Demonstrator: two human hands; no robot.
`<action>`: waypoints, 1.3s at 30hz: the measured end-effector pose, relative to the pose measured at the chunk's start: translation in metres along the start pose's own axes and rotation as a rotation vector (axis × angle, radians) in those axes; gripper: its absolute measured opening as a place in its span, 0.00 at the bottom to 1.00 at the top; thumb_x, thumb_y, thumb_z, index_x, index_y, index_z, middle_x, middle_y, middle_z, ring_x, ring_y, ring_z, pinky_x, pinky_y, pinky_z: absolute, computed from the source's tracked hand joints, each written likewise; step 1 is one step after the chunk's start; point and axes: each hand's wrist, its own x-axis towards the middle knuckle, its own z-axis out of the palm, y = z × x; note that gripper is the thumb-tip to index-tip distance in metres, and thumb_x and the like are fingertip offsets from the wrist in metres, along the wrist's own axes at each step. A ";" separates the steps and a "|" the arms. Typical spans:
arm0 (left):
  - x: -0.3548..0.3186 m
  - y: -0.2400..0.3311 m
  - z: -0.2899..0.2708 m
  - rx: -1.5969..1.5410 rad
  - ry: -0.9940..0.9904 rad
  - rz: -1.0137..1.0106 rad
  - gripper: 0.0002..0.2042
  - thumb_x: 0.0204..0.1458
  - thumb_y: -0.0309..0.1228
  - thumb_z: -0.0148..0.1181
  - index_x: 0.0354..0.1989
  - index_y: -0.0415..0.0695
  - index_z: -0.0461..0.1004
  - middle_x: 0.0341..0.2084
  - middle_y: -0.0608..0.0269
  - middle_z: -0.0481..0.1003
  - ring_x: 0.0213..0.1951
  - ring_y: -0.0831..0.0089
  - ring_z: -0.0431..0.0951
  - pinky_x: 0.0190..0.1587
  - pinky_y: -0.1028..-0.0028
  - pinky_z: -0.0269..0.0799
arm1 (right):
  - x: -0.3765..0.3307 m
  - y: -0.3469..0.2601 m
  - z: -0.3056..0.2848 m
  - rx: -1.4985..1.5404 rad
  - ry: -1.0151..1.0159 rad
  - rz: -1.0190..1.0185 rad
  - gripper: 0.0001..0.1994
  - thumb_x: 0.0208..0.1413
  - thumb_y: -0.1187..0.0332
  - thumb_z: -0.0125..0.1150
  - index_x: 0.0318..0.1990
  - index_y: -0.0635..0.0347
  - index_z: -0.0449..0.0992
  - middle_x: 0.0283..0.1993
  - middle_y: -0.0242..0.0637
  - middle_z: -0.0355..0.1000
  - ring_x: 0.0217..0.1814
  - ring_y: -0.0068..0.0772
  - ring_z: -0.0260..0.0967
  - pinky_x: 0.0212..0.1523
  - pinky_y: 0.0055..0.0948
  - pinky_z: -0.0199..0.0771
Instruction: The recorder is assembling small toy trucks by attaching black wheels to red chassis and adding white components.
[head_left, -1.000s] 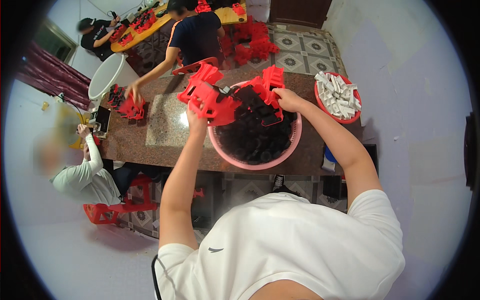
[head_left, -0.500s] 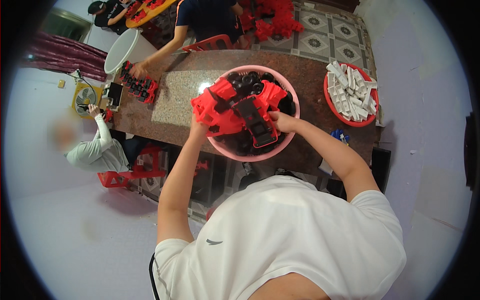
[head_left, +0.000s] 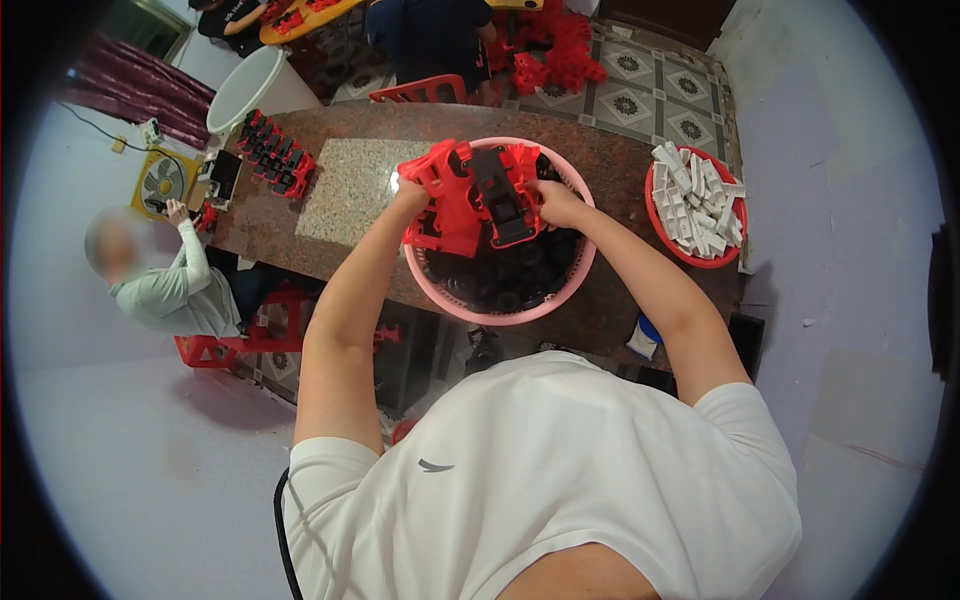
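Observation:
Above a round pink basket [head_left: 492, 317] I hold red plastic toy-car parts. My left hand [head_left: 411, 196] is closed on the left edge of the red toy-car parts [head_left: 456, 212], its fingers partly hidden behind them. My right hand [head_left: 560, 206] grips a toy-car chassis [head_left: 503, 197], red with a black block on top, by its right side. The red pieces lie against one another between my hands; whether they are joined cannot be told. Beneath them the basket is filled with black toy wheels [head_left: 505, 283].
A red basket [head_left: 697, 262] of white plastic pieces stands on the stone table [head_left: 355, 190] at right. Rows of red-and-black chassis [head_left: 277, 155] lie at left, near a white bucket [head_left: 240, 92]. A seated co-worker [head_left: 185, 290] is at left, another [head_left: 420, 40] beyond the table.
My hands have lifted the red parts slightly away from me, showing more wheels below. The co-worker across the table has withdrawn an arm from the rows of chassis.

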 end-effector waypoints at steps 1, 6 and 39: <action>0.008 0.002 0.008 0.106 0.155 -0.119 0.32 0.44 0.44 0.69 0.55 0.46 0.61 0.38 0.53 0.76 0.34 0.56 0.78 0.29 0.58 0.76 | -0.004 0.014 -0.001 0.107 0.063 -0.013 0.21 0.49 0.79 0.49 0.54 0.60 0.70 0.36 0.41 0.76 0.25 0.32 0.74 0.20 0.29 0.74; -0.014 0.029 0.015 0.477 0.263 -0.128 0.38 0.46 0.48 0.64 0.59 0.41 0.52 0.42 0.37 0.73 0.42 0.48 0.78 0.37 0.54 0.76 | -0.026 0.004 -0.020 0.355 0.134 0.239 0.18 0.54 0.73 0.56 0.54 0.62 0.69 0.37 0.36 0.75 0.22 0.24 0.71 0.15 0.21 0.68; -0.247 0.055 0.030 -0.579 -0.765 0.054 0.55 0.25 0.31 0.77 0.67 0.46 0.49 0.61 0.64 0.59 0.61 0.69 0.62 0.64 0.69 0.56 | -0.103 0.033 0.043 0.613 -0.731 0.187 0.13 0.56 0.68 0.57 0.47 0.65 0.76 0.39 0.28 0.75 0.39 0.18 0.69 0.39 0.22 0.71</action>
